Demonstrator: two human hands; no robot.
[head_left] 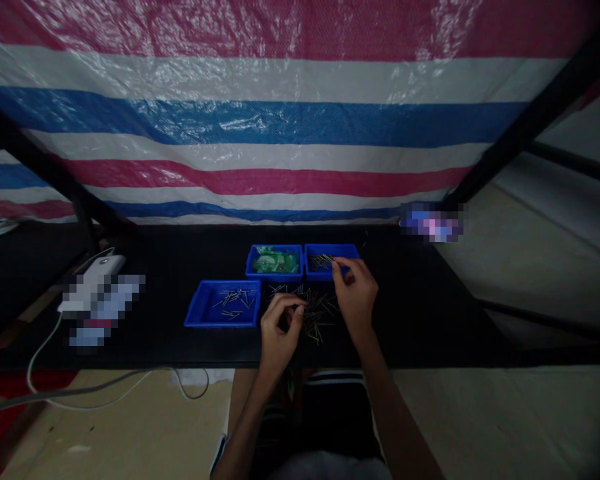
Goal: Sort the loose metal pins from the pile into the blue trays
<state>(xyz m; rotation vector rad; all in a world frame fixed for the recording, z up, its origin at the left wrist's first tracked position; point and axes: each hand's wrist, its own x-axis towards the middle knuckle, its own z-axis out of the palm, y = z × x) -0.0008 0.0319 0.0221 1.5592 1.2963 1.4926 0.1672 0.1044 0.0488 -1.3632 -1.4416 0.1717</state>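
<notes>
The left hand (283, 327) is bending over loose pins (319, 327) lying on the table (415, 313); the right hand (356, 288) is hanging at the rear right blue tray (347, 251). Both grips are standing narrow; whether either is holding a pin, I cannot tell. Sound handling is requiring light fingertip pinching, avoiding dragging tangled neighbours.

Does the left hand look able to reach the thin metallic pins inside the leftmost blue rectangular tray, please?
Likely yes: the left hand is beside that open tray, and nothing covers the pins.
</notes>
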